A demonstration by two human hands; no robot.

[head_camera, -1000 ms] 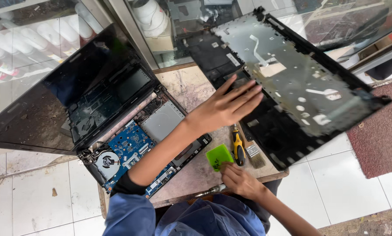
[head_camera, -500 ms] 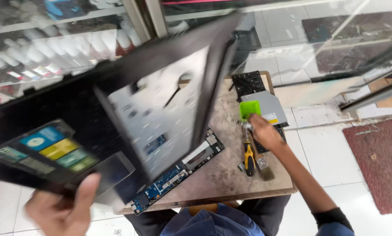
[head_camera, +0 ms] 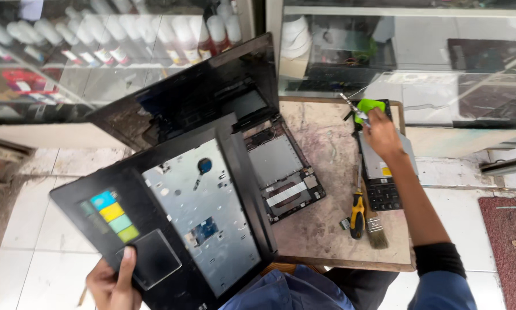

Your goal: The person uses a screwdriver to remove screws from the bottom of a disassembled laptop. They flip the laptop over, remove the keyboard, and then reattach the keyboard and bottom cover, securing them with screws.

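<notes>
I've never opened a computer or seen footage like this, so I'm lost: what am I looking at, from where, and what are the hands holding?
The view comes from a camera on the person's head, looking down at a small worn table. The left hand holds a laptop's detached top cover, the piece with the touchpad, by its lower edge. The right hand grips a screwdriver over a small green container. On the table lie the opened laptop base with its screen attached, a keyboard, a yellow-handled screwdriver and a paintbrush.
</notes>
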